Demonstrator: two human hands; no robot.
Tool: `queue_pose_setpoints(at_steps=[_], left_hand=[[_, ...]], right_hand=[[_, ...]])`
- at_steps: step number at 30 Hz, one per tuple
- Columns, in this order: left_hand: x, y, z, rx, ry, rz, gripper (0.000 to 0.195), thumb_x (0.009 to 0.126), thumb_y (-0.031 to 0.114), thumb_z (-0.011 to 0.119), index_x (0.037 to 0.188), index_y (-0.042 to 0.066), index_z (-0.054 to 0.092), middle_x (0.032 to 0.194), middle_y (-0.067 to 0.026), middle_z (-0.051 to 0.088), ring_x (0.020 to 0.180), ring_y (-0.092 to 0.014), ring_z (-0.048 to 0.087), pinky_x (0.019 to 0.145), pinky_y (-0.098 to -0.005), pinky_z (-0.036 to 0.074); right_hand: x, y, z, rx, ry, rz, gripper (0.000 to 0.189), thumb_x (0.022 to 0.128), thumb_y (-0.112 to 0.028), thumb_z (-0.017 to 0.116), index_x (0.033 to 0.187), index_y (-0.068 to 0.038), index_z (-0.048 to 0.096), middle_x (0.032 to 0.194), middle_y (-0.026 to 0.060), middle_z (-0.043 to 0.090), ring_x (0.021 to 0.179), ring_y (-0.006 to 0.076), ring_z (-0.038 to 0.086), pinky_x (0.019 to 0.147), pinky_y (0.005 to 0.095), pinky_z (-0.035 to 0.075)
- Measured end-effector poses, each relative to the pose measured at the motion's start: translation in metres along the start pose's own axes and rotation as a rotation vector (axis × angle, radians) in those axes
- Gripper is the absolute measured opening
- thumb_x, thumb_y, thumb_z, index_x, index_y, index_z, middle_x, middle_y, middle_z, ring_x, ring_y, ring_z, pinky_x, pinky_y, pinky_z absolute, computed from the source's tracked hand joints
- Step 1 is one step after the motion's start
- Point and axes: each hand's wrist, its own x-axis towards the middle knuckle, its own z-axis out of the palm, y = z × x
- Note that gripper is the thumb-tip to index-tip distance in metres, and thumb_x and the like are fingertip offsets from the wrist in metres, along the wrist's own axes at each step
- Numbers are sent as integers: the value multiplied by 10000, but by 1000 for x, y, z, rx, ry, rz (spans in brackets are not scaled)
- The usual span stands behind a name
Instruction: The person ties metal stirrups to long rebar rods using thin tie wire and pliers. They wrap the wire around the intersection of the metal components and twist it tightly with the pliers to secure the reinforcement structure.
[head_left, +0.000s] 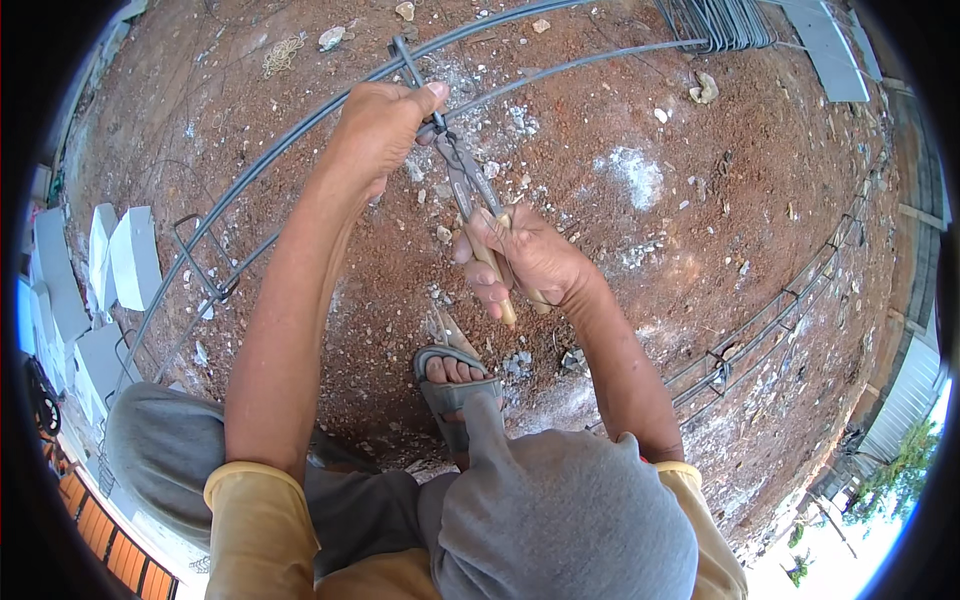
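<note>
My left hand (384, 129) grips a bent steel stirrup (406, 61) where it crosses a pair of long rebars (300, 129). The stirrup also meets a single lower rebar (540, 75), beside my left fingertips. In my right hand (529, 251) are end-cutting pincers (459, 174) with tan handle grips, their jaws at the corner of the stirrup by the lower bar. Thin wire trails around my right hand and handles. Whether the jaws hold tie wire is too small to tell. Another stirrup (196, 255) stands on the bars farther left.
Several bent stirrups (716, 28) hang bunched near a grey panel (829, 56) at the upper right. A second rebar cage (780, 322) lies on the reddish soil at right. White blocks (135, 259) stand at left. My sandalled foot (457, 379) is below the pincers.
</note>
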Motion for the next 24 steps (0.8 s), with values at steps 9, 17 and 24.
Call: queue_pose_setpoints(at_steps=[9,17,24], left_hand=[[0,0,-7,-26,-4,-12,381,988,340,802,846,-12,772,708,-61,657,638,-165,517,678,-383,433],[-5,7,1,-75,31,-7,390,997,356,790,833,2,772,712,-56,662,653,-158,509,689,-380,418],[-3,5,-5,-41,-30,6,387,1013,352,773,825,14,773,711,-52,666,640,-156,504,668,-385,407]], right_hand=[[-6,-7,30,-831,595,-133,506,806,-272,911,1117,26,644,840,193,735,743,336,750,771,442,628],[-8,29,36,-1423,1159,-558,371,1009,-222,703,1287,17,649,964,194,730,867,420,735,752,503,578],[-9,25,4,498,-147,-66,386,1082,-402,690,1083,-19,644,703,41,554,588,171,597,457,346,501]])
